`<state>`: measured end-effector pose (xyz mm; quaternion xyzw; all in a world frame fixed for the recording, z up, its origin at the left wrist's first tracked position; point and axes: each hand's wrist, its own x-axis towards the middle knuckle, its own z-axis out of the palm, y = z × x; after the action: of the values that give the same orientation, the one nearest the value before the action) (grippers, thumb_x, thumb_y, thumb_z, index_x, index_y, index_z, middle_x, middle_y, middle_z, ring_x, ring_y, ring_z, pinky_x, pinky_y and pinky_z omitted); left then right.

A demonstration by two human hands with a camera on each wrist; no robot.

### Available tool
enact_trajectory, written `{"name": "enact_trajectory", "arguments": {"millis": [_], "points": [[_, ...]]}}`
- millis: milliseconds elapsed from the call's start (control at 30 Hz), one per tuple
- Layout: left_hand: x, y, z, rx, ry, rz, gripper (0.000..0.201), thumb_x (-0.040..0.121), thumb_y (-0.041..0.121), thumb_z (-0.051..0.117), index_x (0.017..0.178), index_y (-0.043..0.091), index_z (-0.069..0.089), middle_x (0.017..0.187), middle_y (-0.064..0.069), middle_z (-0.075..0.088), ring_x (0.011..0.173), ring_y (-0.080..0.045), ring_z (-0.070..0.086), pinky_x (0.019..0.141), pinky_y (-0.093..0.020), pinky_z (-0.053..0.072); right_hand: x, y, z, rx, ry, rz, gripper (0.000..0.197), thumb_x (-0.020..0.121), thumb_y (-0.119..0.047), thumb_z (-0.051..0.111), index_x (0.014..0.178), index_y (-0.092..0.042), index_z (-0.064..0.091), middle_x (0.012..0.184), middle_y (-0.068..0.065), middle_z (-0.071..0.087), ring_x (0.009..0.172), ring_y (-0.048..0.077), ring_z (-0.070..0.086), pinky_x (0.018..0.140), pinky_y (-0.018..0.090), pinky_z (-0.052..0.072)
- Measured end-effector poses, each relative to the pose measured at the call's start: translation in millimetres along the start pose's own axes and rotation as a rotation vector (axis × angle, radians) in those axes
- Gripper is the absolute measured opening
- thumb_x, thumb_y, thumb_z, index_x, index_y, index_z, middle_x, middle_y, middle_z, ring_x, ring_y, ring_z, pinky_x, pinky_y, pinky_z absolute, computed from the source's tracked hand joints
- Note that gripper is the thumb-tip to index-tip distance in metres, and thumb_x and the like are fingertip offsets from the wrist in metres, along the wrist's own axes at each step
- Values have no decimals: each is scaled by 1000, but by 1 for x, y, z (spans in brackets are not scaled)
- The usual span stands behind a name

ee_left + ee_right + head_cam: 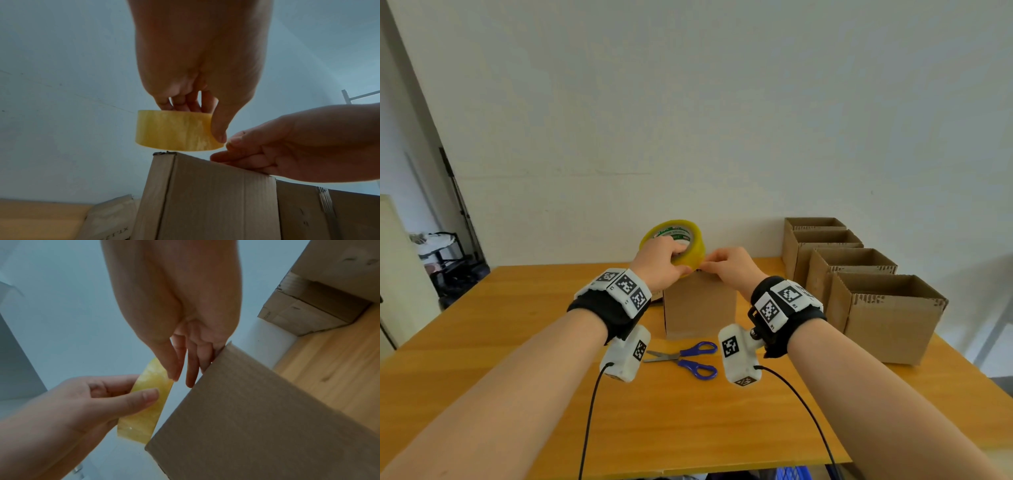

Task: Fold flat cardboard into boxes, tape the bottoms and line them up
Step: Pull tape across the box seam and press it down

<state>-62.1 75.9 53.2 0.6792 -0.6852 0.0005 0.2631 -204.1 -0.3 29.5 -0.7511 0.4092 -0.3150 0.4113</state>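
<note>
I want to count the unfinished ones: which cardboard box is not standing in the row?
The box under the hands, mid-table behind the scissors; the four open-topped boxes line the right edge.

Box row [866,281] walls right side, scissors [685,358] in front, left tabletop [517,325] open

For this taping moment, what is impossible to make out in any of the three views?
- Top of the box being taped: the hands and tape roll cover it in the head view; both wrist views look up from below.
- Loose tape end: hidden between right hand and left hand.
- Roll label print: too small.
</note>
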Motion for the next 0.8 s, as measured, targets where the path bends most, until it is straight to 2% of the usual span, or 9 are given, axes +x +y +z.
{"name": "enact_trajectory", "arguments": {"millis": [100,233,333,433,533,567,633,700,800], "points": [[1,-1,-1,34,-26,-27,34,87,25,65,116,7,65,112,-9,64,106,-25,55,91,-34,43,-1,1,-3,31,0,-21,8,91,-21,62,88,-14,59,86,6,61,75,14,52,65,24,43],[7,-3,-4,89,-93,-53,49,90,29,62,134,10,52,138,-8,52,127,-25,46,105,-32,35,-4,5,-9,132,-26,-56,13,91,-16,60,80,-16,54,103,17,68,88,23,57,80,39,48],[9,-1,-3,85,-133,-61,52,92,30,58,138,10,46,144,-8,45,132,-25,42,108,-31,31,-4,5,-10,220,12,-20,14,89,-8,61,78,-13,53,93,12,67,92,25,61,90,40,49],[9,-7,-1,54,-156,-65,50,94,34,54,140,16,45,141,-8,49,127,-26,47,106,-35,37,-2,2,-10,291,28,7,14,88,-13,62,77,-10,55,92,15,65,97,29,64,93,40,52],[6,-16,0,10,-154,-74,50,92,42,54,138,26,46,135,-2,56,120,-22,53,99,-41,43,-1,5,-9,154,78,-47,17,88,-26,65,78,-15,56,80,6,64,81,22,61,75,37,51],[4,-18,0,3,-156,-74,53,89,44,58,138,26,47,132,0,57,117,-21,54,97,-40,45,-1,6,-8,136,84,-58,17,88,-27,65,77,-17,56,80,5,64,81,21,61,74,36,49],[1,-22,1,4,-144,-81,60,82,45,68,134,22,48,125,-1,57,109,-20,55,89,-33,46,0,8,-6,144,86,-63,17,89,-26,64,77,-18,55,87,11,68,89,26,65,81,40,51],[-1,-27,4,14,-88,-102,58,76,39,75,125,17,51,118,-4,55,105,-21,53,84,-29,42,-1,8,-6,157,96,-64,16,90,-25,63,78,-18,55,91,16,69,95,32,66,86,45,51],[-2,-26,7,50,-56,-159,52,76,30,73,119,15,46,117,-4,44,98,-20,50,77,-28,40,-2,9,-5,184,94,-60,15,91,-25,62,82,-16,55,89,17,69,96,35,66,86,46,52]]}}
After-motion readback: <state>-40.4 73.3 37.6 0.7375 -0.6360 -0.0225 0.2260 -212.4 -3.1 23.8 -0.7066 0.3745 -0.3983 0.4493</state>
